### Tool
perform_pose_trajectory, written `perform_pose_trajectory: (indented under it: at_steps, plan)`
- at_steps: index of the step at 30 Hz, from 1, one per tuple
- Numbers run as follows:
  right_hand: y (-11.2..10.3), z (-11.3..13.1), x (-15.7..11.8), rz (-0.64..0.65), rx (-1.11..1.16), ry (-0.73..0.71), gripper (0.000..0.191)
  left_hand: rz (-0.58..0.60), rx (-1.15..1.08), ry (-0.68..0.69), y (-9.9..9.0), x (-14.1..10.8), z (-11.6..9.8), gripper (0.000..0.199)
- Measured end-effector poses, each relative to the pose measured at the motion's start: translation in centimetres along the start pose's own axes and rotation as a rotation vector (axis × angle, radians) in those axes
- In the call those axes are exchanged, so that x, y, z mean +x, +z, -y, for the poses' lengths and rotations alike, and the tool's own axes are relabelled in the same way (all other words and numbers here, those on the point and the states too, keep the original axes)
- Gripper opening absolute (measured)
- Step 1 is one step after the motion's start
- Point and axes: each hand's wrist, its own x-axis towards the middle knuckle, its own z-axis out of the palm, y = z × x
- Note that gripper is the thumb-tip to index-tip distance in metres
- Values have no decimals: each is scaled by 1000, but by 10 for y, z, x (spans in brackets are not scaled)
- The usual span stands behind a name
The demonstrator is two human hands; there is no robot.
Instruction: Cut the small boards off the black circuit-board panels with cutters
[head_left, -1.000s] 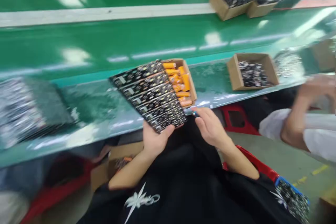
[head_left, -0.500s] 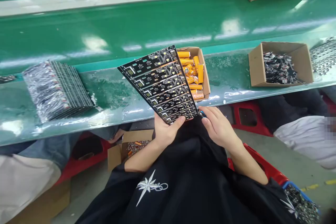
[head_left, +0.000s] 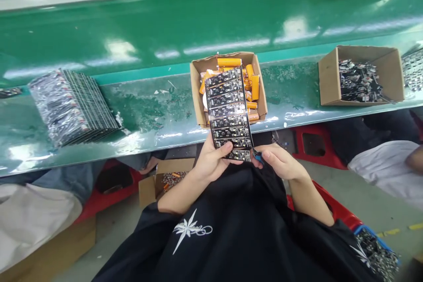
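Note:
A black circuit board panel (head_left: 228,108), marked off in several strips, stands tilted in front of a cardboard box (head_left: 197,101) of orange cylinders (head_left: 255,87). My left hand (head_left: 211,161) grips its lower left corner, thumb on the face. At the panel's lower right corner, my right hand (head_left: 280,161) is closed around a small blue-handled tool (head_left: 258,157). The tool's tip meets the panel's edge, but its shape is mostly hidden by my fingers. The lowest strip sits slightly angled from the one above.
A stack of panels (head_left: 72,108) stands on the left of the green bench (head_left: 152,119). On the right is a box of small black parts (head_left: 328,77). People sit at both sides, near red stools (head_left: 317,147). An open carton (head_left: 147,191) lies below.
The panel has turned and swung to the right, now in front of the box of orange cylinders. My right hand and the tool have moved slightly down.

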Motion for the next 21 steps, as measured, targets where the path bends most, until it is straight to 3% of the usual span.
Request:
perform_pose_trajectory:
  at_steps: [7,10,15,21]
  plan:
    - [14,2,-3,-305,-340,18,52,-130,118,257,-3,-3,19,69]
    - [11,1,-4,-302,-323,24,52,-75,109,192,-4,-5,19,67]
    - [1,-7,-3,-58,8,38,66,67,8,-35,-3,-3,11,67]
    - [12,-2,2,-307,-165,30,57,-44,90,106,-1,-8,21,67]
